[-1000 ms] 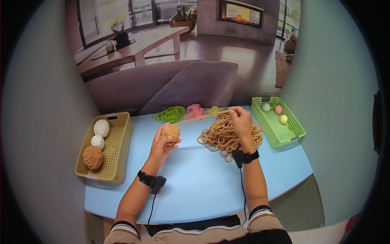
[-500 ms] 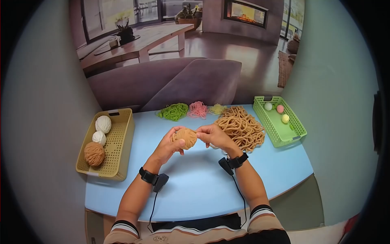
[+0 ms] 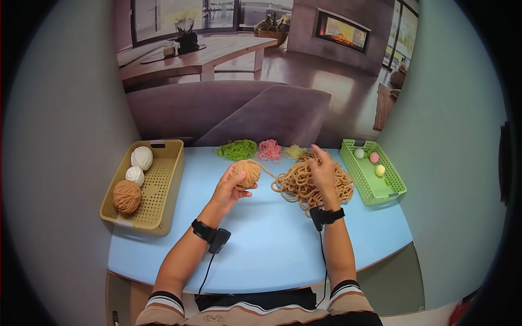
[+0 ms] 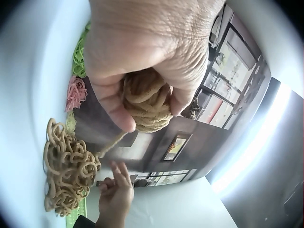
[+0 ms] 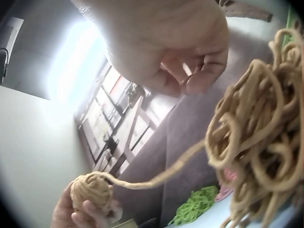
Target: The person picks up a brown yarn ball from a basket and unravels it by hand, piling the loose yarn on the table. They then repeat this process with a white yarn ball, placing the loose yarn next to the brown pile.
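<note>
In the head view my left hand [image 3: 227, 191] holds a ball of thick tan yarn [image 3: 247, 173], gripped between fingers and thumb above the blue table. From the ball a loose strand [image 5: 142, 185] sags across to a big tangled heap of tan yarn [image 3: 296, 186] on the right. My right hand [image 3: 324, 178] is raised over this heap, index finger extended and the other fingers loosely bent. The strand runs apart from it in the right wrist view, and nothing shows between its thumb and fingers. The left wrist view shows the yarn ball [image 4: 149, 111] close up.
A tan basket [image 3: 174, 179] at the left holds two white yarn balls and a brown one. Green [image 3: 237, 149], pink [image 3: 269, 150] and pale yellow [image 3: 294, 151] yarn tangles lie along the back. At the right, a green basket [image 3: 375, 190] contains several small balls.
My right hand pulled a strand taut, came in to the ball, then swung back right over the heap, letting go of the strand. The left hand keeps hold of the ball.
</note>
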### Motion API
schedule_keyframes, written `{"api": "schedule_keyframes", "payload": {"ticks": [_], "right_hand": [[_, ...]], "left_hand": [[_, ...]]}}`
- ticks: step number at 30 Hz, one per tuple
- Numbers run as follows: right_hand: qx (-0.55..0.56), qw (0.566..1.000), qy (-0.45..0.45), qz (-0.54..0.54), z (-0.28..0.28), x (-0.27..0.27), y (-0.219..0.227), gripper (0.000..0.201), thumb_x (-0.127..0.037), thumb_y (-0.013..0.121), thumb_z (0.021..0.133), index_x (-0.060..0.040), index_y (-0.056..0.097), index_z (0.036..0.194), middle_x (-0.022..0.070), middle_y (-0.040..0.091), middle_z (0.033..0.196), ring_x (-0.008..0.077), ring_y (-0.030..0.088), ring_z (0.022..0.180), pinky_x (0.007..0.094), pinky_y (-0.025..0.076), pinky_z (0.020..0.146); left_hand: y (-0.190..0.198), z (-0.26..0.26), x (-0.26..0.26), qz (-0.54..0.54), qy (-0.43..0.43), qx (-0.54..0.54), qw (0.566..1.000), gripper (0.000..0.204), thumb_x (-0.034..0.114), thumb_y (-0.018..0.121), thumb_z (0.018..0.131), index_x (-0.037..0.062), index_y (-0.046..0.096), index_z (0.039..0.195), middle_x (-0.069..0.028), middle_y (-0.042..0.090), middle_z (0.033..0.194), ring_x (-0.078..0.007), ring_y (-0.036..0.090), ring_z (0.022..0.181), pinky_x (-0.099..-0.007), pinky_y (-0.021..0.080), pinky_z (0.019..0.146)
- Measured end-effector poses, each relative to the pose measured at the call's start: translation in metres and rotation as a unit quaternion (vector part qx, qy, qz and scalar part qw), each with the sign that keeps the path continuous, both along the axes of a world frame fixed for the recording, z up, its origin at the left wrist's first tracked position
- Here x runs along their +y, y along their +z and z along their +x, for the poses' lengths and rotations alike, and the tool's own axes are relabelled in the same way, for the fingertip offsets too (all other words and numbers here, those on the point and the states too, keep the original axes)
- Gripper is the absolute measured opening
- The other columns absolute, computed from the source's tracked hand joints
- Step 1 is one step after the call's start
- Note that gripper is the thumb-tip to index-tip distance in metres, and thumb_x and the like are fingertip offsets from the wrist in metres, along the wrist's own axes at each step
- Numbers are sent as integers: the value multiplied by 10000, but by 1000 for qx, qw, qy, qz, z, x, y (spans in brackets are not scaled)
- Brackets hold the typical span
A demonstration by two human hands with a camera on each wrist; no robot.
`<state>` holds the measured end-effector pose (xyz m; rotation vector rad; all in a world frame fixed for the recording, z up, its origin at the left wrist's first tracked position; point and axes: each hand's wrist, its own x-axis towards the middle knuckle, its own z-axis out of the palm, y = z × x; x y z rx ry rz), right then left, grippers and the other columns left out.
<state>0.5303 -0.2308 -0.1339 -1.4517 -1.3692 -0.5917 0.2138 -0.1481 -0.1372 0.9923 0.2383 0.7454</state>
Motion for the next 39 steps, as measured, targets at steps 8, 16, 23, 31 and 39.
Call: {"api": "schedule_keyframes", "payload": {"ticks": [8, 16, 23, 31, 39], "right_hand": [[300, 835, 355, -295, -122, -1, 40, 322, -227, 662, 972, -19, 689, 1217, 15, 650, 746, 88, 591, 634, 249, 463, 516], [251, 928, 198, -190, -80, -19, 44, 205, -191, 694, 897, 7, 726, 855, 102, 666, 683, 161, 595, 603, 330, 473, 580], [306, 949, 6, 77, 20, -18, 23, 216, -186, 685, 915, 28, 717, 905, -19, 593, 696, 92, 511, 657, 286, 439, 620], [172, 975, 103, -97, -35, -10, 34, 393, -116, 681, 881, 6, 652, 1254, 129, 711, 1141, 159, 666, 829, 308, 543, 737], [252, 797, 325, -443, -117, -9, 31, 240, -220, 641, 959, -2, 715, 1027, 43, 657, 696, 97, 576, 578, 269, 471, 523]], "left_hand": [[11, -4, -9, 98, 30, 86, 991, 576, 275, 681, 941, 121, 426, 1434, -102, 638, 1206, -218, 702, 955, -316, 590, 713], [-10, -3, 10, 1, 109, 14, 994, 485, 276, 637, 946, 139, 453, 1374, -98, 639, 1190, -228, 714, 908, -275, 599, 631], [-19, -9, 28, -14, 89, 9, 996, 471, 250, 608, 941, 160, 433, 1369, -132, 630, 1211, -284, 718, 909, -289, 604, 618], [-8, -1, 10, 3, 48, 31, 998, 473, 229, 592, 958, 150, 416, 1389, -136, 621, 1242, -294, 704, 982, -336, 616, 710], [20, 0, -17, 73, 51, 64, 994, 496, 216, 637, 953, 112, 441, 1397, -106, 618, 1233, -201, 662, 1078, -349, 602, 855]]}}
